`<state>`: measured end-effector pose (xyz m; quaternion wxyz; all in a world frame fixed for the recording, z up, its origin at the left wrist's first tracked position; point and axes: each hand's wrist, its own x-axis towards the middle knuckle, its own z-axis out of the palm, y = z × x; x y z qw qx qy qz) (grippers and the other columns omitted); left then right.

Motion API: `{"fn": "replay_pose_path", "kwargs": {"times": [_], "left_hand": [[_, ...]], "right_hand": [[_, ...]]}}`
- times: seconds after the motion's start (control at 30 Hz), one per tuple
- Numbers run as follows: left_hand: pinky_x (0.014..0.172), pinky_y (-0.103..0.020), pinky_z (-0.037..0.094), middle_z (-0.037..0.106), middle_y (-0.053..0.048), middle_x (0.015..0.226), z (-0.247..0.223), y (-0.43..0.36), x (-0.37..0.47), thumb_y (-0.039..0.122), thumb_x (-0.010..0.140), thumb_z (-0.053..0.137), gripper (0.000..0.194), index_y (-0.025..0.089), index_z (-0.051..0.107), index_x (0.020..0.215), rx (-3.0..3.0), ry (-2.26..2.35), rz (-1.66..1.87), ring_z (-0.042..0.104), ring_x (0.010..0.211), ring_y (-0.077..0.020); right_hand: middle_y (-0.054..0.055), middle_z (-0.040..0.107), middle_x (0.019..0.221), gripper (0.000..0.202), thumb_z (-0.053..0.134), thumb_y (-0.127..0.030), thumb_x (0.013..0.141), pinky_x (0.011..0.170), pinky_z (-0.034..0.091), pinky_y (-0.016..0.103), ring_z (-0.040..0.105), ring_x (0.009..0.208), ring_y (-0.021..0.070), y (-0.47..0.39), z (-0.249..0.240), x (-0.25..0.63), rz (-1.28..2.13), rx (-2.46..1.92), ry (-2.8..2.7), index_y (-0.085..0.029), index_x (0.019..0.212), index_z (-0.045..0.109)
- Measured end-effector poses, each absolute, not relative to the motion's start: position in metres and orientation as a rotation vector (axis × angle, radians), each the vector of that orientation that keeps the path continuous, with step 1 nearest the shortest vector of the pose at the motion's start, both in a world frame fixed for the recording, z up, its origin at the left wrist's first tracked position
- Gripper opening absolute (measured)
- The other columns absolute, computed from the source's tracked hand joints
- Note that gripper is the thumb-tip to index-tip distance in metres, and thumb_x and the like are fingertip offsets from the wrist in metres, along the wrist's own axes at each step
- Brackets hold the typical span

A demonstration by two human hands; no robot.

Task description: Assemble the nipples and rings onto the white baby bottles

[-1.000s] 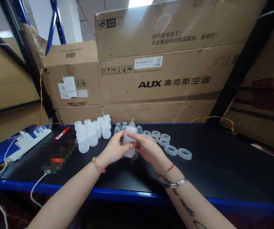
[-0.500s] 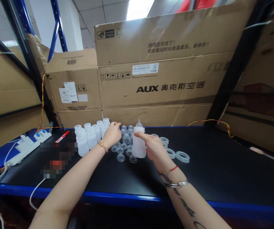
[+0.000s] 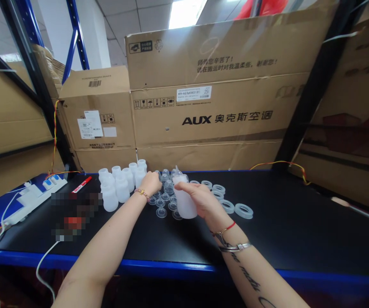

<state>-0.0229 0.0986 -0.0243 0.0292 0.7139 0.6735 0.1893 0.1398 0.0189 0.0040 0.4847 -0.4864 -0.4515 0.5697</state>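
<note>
My right hand (image 3: 203,200) is closed round a frosted baby bottle (image 3: 186,205) with a clear nipple on top. The bottle leans to the left above the table. At the far side of the clear parts, my left hand (image 3: 151,183) has its fingers curled together; whatever is in them is hidden. Clear dome caps (image 3: 169,187) stand between the two hands. In front of these lie several clear nipples (image 3: 161,212), rims on the table. Several open frosted bottles (image 3: 122,189) stand in rows left of my left hand. Translucent rings (image 3: 243,211) lie to the right of my right hand.
A red marker (image 3: 81,184) and a white power strip (image 3: 39,203) with cables lie on the left of the black table (image 3: 287,239). Large cardboard panels (image 3: 225,141) close off the back. A thin rod with a pale tip (image 3: 340,200) lies at the right.
The bottle in my right hand has gone from upright to tilted left and dropped slightly. My left hand's fingers, stretched towards the back before, are now curled lower beside the dome caps.
</note>
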Motion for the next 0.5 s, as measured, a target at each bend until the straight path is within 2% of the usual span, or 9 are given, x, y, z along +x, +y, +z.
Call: {"fn": "replay_pose_path", "kwargs": {"times": [0.2, 0.33, 0.4, 0.5], "left_hand": [[0.092, -0.031, 0.045, 0.068, -0.020, 0.112, -0.023, 0.094, -0.023, 0.012, 0.077, 0.062, 0.030, 0.009, 0.069, 0.105, 2.217, 2.022, 0.672, 0.062, 0.110, -0.0263], [0.095, -0.033, 0.044, 0.066, -0.019, 0.118, -0.007, 0.086, -0.025, 0.022, 0.083, 0.061, 0.036, 0.009, 0.066, 0.115, 2.215, 2.001, 0.802, 0.061, 0.110, -0.0256], [0.096, -0.034, 0.044, 0.066, -0.017, 0.118, 0.007, 0.078, -0.028, 0.029, 0.086, 0.059, 0.038, 0.011, 0.064, 0.118, 2.200, 1.972, 0.952, 0.061, 0.110, -0.0247], [0.087, -0.035, 0.049, 0.071, -0.013, 0.101, 0.028, 0.066, -0.033, 0.036, 0.084, 0.062, 0.037, 0.011, 0.068, 0.110, 1.993, 1.697, 1.446, 0.064, 0.093, -0.0224]], "right_hand": [[0.001, 0.057, 0.047, 0.019, 0.072, -0.026, 0.057, 0.038, 0.034, 0.024, 0.050, 0.039, 0.0124, 0.019, 0.003, 0.138, 1.369, -1.202, -1.103, -0.017, 0.052, 0.056], [0.000, 0.055, 0.045, 0.017, 0.071, -0.024, 0.059, 0.038, 0.032, 0.023, 0.048, 0.038, 0.0116, 0.018, 0.006, 0.138, 1.372, -1.231, -1.112, -0.016, 0.053, 0.058], [0.001, 0.055, 0.045, 0.015, 0.070, -0.023, 0.060, 0.039, 0.032, 0.024, 0.048, 0.038, 0.0118, 0.017, 0.007, 0.138, 1.381, -1.243, -1.117, -0.015, 0.054, 0.058], [0.001, 0.056, 0.048, 0.016, 0.071, -0.023, 0.060, 0.041, 0.033, 0.025, 0.050, 0.040, 0.0127, 0.016, 0.008, 0.136, 1.393, -1.249, -1.116, -0.016, 0.054, 0.058]]}}
